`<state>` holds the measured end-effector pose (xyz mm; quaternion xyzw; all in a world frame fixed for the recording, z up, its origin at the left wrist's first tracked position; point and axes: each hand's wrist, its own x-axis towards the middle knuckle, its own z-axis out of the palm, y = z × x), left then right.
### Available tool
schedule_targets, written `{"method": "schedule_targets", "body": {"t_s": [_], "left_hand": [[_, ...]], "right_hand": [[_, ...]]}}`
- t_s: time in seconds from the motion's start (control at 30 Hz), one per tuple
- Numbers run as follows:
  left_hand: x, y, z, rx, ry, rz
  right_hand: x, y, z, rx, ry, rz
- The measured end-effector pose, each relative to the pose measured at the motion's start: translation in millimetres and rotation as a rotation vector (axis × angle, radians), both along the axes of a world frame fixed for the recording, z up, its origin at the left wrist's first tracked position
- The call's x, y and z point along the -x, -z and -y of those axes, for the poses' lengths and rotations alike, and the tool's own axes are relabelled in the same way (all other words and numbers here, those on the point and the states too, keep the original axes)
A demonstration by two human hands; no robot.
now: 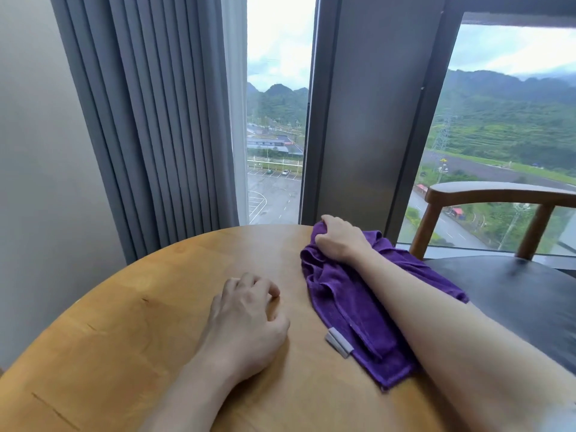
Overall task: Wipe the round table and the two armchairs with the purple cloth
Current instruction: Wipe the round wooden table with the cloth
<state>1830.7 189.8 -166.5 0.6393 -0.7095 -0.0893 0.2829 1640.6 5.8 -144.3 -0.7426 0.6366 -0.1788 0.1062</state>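
Under forearm, purple cloth (343, 294) seemingly hidden.

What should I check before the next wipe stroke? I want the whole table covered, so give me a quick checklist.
1. Right hand grips the purple cloth: ok.
2. Cloth lies on the round table: ok, though one edge hangs past the rim toward the armchair.
3. Cloth spread flat: not ok, bunched under the hand.
4. Left hand clear of the cloth: ok, resting on bare wood.
5. Table's left half already wiped: cannot tell.
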Motion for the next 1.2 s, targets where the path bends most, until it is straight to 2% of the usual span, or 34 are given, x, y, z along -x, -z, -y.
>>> {"method": "schedule_targets", "body": {"t_s": [0.07,0.13,0.27,0.33,0.43,0.5,0.57,0.67,0.77,0.93,1.03,1.2], "left_hand": [[1.8,-0.7,1.2,0.006,-0.019,-0.004],[-0.2,-1.4,1.0,0.0,-0.013,-0.019],[-7.0,0.2,-0.4,-0.004,0.04,-0.035],[-10.1,1.3,0.1,-0.013,0.056,-0.049],[-11.1,3.6,0.6,-0.008,0.056,-0.056],[-8.6,4.0,0.8,0.003,0.048,-0.053],[-5.5,4.5,2.0,0.012,0.024,-0.034],[-1.0,4.5,2.8,0.029,-0.021,-0.004],[-0.2,4.6,1.5,0.028,-0.01,0.003],[-5.0,5.7,0.1,0.029,0.025,-0.011],[-5.6,4.9,0.0,0.021,0.024,-0.012],[-3.8,0.8,1.7,-0.012,0.025,0.004]], "right_hand": [[-22.5,-0.4,10.4,-0.024,-0.017,-0.039],[-37.4,1.7,9.3,0.006,-0.121,-0.037],[-30.3,15.0,-26.9,0.019,-0.384,0.118],[-14.7,22.2,-38.6,0.05,-0.431,0.211],[0.3,19.5,-21.1,0.126,-0.266,0.251],[-3.3,12.3,0.5,0.101,-0.115,0.172],[-18.4,3.9,16.4,0.022,-0.061,0.095],[-41.5,-5.7,28.5,-0.062,-0.107,0.007],[-50.5,-2.6,28.4,-0.056,-0.189,-0.012],[-31.2,12.0,-0.9,-0.028,-0.484,0.131],[-9.9,12.0,-1.2,0.026,-0.429,0.197],[-27.8,4.2,33.2,0.049,-0.206,0.123]]}}
